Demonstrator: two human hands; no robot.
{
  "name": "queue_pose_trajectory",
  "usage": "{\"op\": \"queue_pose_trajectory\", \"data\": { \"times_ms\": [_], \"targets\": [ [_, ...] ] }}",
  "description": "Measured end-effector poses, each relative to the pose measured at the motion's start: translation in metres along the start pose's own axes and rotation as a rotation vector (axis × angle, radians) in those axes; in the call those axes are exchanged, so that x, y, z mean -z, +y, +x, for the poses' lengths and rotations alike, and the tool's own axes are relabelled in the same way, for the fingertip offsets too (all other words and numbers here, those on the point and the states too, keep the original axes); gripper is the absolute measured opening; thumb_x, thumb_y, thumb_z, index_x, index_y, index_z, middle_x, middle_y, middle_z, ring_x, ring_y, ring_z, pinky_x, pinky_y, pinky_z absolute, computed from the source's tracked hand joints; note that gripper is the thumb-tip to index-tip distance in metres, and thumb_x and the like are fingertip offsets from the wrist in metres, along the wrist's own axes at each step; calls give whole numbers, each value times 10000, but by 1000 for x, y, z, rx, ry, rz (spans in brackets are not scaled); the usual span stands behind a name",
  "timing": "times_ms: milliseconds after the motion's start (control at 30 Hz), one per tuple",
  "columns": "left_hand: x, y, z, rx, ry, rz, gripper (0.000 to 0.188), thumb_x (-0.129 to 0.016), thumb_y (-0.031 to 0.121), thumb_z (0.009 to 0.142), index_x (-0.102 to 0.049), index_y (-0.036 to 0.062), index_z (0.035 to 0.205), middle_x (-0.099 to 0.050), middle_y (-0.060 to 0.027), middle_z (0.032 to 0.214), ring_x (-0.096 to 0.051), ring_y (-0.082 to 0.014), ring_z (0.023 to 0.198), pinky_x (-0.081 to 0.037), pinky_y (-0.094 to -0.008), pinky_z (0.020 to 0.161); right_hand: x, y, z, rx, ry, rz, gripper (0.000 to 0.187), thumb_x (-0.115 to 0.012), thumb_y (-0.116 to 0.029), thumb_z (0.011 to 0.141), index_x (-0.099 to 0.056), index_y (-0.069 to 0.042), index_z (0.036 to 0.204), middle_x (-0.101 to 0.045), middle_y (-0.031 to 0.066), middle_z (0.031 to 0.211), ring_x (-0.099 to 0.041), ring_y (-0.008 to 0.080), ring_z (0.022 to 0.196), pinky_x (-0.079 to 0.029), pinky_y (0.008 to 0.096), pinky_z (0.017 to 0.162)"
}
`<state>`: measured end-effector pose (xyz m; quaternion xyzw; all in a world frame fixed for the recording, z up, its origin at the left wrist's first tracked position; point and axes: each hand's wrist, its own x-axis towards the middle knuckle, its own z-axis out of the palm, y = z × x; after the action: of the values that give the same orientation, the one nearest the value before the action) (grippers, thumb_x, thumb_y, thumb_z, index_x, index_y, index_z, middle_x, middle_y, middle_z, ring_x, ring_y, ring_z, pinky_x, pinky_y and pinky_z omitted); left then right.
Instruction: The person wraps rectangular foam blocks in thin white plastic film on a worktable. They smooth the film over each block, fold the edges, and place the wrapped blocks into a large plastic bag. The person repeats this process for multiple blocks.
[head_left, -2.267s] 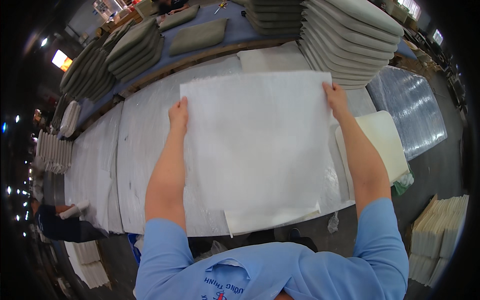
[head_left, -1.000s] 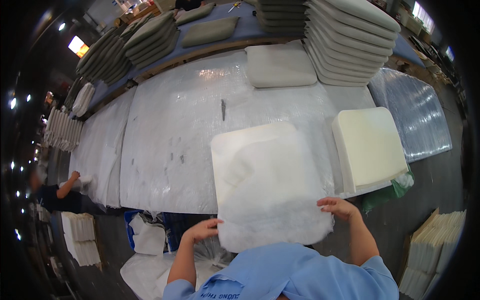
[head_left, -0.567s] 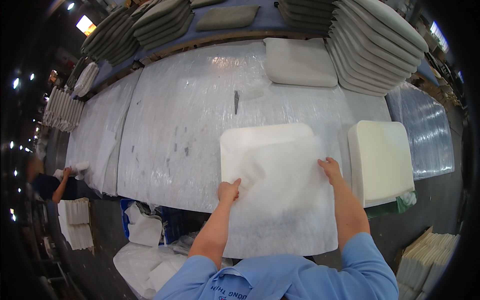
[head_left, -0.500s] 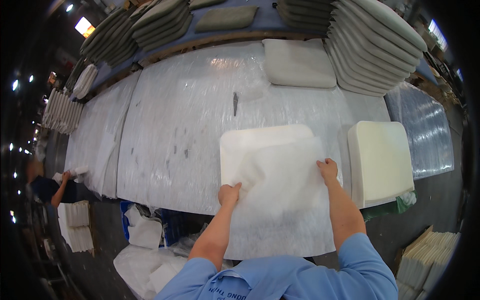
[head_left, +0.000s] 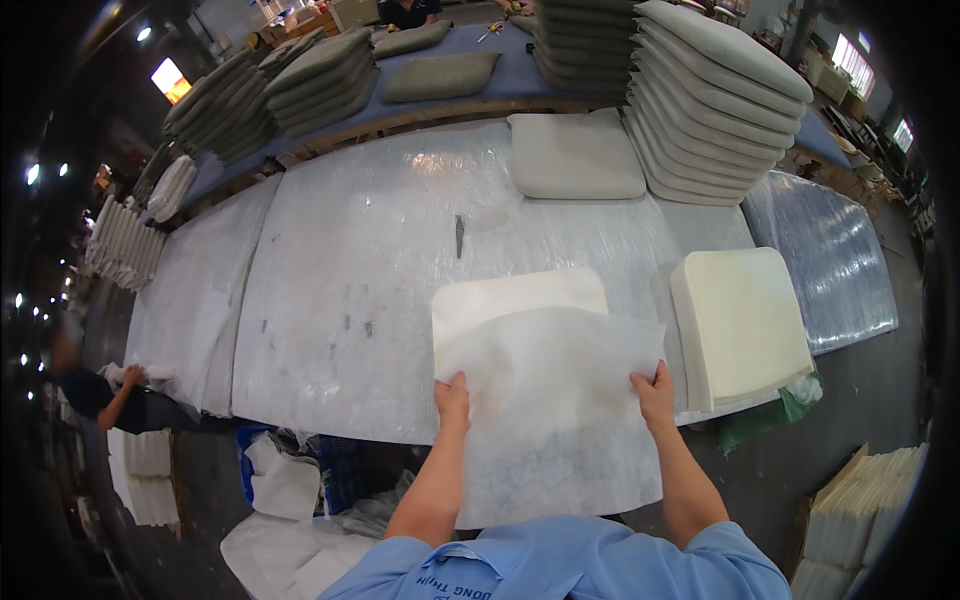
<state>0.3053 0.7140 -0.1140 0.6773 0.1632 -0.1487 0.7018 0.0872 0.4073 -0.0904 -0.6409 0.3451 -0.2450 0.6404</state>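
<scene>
A thin white sheet of soft, fabric-like material (head_left: 560, 410) hangs from my two hands, its lower part reaching toward my body. My left hand (head_left: 453, 402) pinches its left edge, thumb on top. The right edge is gripped in my right hand (head_left: 654, 393), thumb pointing up. Beneath and beyond the sheet lies a cream foam cushion pad (head_left: 515, 293) with rounded corners. Only the pad's far part and left edge show; the sheet covers the rest.
Right of my hands stand cream foam pads (head_left: 745, 320). Farther back are one grey cushion (head_left: 577, 155) and a tall stack of grey cushions (head_left: 712, 110). A small dark pointed thing (head_left: 459, 237) lies on the plastic-covered table (head_left: 330, 250). Another person (head_left: 125, 390) works at far left.
The sheet's far edge has come nearer to me, baring more of the pad, and its creases have smoothed out. My left hand has shifted slightly left. The head view has tilted up.
</scene>
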Motion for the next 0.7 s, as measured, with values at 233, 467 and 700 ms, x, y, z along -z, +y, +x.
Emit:
{"op": "queue_pose_trajectory", "data": {
  "times_ms": [233, 467, 700],
  "targets": [
    [32, 89, 46, -463, 124, 228, 248, -606, 152, 1026, -556, -23, 1194, -668, -114, 1089, -620, -189, 966, -506, -344, 874, 6, -43, 22, -176, -104, 116, 299, -698, -120, 946, -660, -4, 1218, -720, 40, 1044, -652, 118, 906, -518, 280, 788],
    [-5, 144, 114, -643, 201, 421, 226, -592, 173, 1040, -538, -20, 1146, -626, -111, 1030, -567, -189, 919, -483, -332, 852, -34, -57, 109, -72, 33, -46, 240, -678, -236, 991, -668, 4, 980, -559, -34, 748, -460, 78, 680, -379, 306, 592],
    [-28, 133, 216, -547, 181, 542, 286, -603, 226, 1034, -546, -20, 1168, -654, -157, 1029, -614, -257, 917, -495, -377, 847, -87, -45, 209, -37, 107, -304, 432, -712, -292, 964, -651, 107, 1118, -605, 31, 792, -518, 123, 721, -439, 316, 657]
  ]
}}
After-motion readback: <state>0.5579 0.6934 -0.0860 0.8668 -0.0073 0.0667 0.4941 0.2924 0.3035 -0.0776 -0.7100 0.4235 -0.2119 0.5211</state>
